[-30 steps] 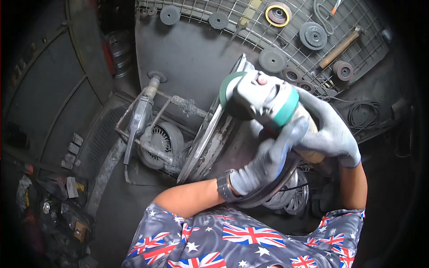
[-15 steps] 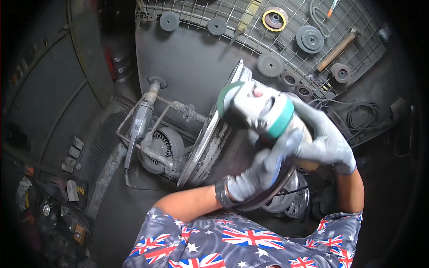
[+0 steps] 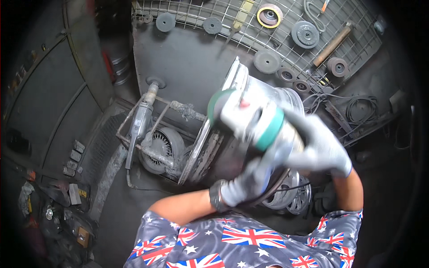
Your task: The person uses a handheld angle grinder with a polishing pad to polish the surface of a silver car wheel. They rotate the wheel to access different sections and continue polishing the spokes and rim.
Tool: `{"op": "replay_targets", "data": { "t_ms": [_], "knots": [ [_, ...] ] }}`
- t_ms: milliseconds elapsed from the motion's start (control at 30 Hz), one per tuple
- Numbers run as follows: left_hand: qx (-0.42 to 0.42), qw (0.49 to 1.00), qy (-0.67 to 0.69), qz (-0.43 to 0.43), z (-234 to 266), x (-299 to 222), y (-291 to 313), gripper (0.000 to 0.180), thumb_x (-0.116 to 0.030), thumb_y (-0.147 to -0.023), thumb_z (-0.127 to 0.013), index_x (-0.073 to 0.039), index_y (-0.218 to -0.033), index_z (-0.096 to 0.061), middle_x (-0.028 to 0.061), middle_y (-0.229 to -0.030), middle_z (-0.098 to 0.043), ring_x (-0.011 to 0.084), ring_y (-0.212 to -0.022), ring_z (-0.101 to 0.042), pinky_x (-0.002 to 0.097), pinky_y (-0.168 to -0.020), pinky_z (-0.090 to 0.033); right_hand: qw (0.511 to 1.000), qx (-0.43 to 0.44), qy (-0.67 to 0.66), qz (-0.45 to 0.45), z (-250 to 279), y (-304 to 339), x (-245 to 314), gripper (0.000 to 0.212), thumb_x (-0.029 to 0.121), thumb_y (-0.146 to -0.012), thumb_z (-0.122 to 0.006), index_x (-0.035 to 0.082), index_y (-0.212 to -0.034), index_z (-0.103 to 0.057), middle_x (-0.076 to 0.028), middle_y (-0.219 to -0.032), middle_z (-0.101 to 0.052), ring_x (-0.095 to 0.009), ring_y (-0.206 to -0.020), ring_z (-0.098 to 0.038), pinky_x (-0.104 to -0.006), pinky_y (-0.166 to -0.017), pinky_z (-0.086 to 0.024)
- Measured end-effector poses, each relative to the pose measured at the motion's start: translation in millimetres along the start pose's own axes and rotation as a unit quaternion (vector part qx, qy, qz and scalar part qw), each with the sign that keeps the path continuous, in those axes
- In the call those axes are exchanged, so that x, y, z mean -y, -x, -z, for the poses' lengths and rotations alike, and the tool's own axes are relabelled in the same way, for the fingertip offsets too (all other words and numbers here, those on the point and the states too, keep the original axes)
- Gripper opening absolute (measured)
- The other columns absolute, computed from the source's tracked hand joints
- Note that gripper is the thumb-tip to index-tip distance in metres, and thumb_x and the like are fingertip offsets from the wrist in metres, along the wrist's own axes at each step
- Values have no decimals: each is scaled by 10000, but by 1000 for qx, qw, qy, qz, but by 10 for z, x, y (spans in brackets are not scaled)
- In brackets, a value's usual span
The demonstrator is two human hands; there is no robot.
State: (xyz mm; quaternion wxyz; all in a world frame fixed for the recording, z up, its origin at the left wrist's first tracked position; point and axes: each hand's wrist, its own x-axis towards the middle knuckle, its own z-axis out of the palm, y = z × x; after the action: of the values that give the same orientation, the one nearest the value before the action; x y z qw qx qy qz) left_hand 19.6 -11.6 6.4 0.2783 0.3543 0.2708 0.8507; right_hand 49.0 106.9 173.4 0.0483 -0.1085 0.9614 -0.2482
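An angle grinder with a white and teal body and a green-edged disc is smeared by motion in front of me. My right hand, in a pale grey glove, is closed round its rear part. Under the body, my gloved left hand has its fingers wrapped against the grinder from below. The disc overlaps a large metal wheel rim mounted upright on its side behind it; whether the two touch, I cannot tell. A dark watch sits on my left wrist.
A pipe frame with a grey tool stands left of the rim. Several wheels lie low behind and near me. Grinding discs and a hammer hang on the wall mesh. A coiled cable is at right, clutter at lower left.
The grinder has shifted left and slightly down, with both my hands following it. More of the wheel rim's far side shows behind it. The whole view has moved slightly.
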Motion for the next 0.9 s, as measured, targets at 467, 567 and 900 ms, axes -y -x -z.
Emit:
{"op": "replay_targets", "data": {
  "t_ms": [467, 567, 900],
  "knots": [
    [-8, 996, 42, -84, 10, 133, -225, 466, -274, -1087, -349, 26, -1437, -416, 151, -1392, -520, 212, -1285, -523, 356, -1133, -372, 998, -37, -49, 15, 78, -164, -36, 767, 318, -810, -774, -28, -1421, -463, -156, -1121, -687, -193, -1040, -666, -336, -924, -515],
    [-3, 999, 45, -16, 73, -214, -573, 454, -282, -1087, -347, 23, -1407, -450, 113, -1335, -547, 183, -1252, -523, 357, -1105, -390, 986, -72, -146, -28, 177, -309, -148, 753, 349, -848, -760, -35, -1423, -462, -116, -1234, -633, -164, -1106, -582, -325, -972, -480],
    [3, 998, 65, 20, 6, 454, 757, 500, -331, -1073, -355, 11, -1426, -446, 116, -1396, -523, 196, -1312, -494, 378, -1136, -365, 996, 64, 61, 14, -377, 162, 398, 810, 363, -861, -718, -50, -1467, -371, -247, -936, -646, -401, -829, -691, -423, -757, -557]
  ]
}}
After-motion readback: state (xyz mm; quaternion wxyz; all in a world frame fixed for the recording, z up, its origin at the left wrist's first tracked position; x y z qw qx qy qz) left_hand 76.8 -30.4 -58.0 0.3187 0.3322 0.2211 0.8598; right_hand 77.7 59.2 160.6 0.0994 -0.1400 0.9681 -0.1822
